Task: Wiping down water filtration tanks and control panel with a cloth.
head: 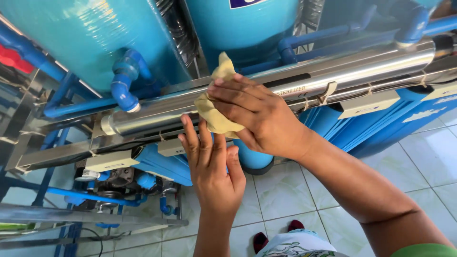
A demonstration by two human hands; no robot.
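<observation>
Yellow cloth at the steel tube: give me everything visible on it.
The yellow cloth is a pale, soft-looking rag, crumpled and folded, not spread flat. It is pressed against the shiny steel tube, one corner sticking up above it and the rest hanging below. The right hand lies over it, fingers pressing it to the tube. The left hand is raised just under it, fingertips touching its lower edge.
</observation>
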